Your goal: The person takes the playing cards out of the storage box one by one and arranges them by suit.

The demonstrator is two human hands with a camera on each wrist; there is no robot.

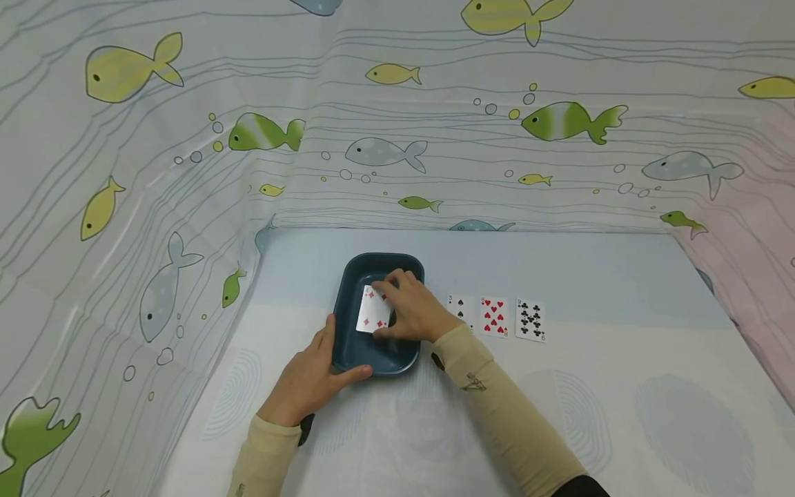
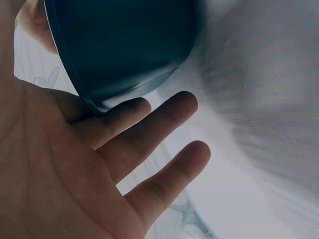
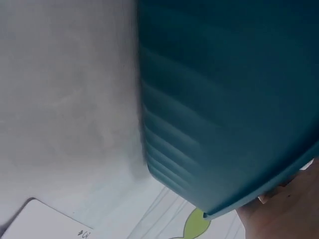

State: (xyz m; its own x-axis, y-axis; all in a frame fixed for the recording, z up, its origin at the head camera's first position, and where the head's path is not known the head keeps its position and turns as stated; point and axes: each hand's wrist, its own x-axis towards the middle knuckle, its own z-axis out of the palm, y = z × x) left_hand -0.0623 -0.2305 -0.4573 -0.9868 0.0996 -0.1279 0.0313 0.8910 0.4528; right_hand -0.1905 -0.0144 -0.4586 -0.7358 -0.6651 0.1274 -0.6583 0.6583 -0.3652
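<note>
Two bare hands at work over a dark blue tray [image 1: 384,359] on the pale table covering [image 1: 497,269]. Right hand [image 1: 415,310] reaches in over the tray's right rim, gripping a diamonds card [image 1: 370,314] between thumb at the near edge and fingers at the far edge. Card is face up, within the tray's outline; whether it touches the floor there, cannot tell. Left hand [image 1: 307,379] is open at the tray's near-left corner, thumb along the near rim, fingers extended against the outer left side. Right of the tray, a face-up row: spades card [image 1: 461,304], partly hidden by the right hand, hearts card [image 1: 493,317], clubs card [image 1: 531,319]. Beige sleeves [image 1: 515,414] on both forearms.
</note>
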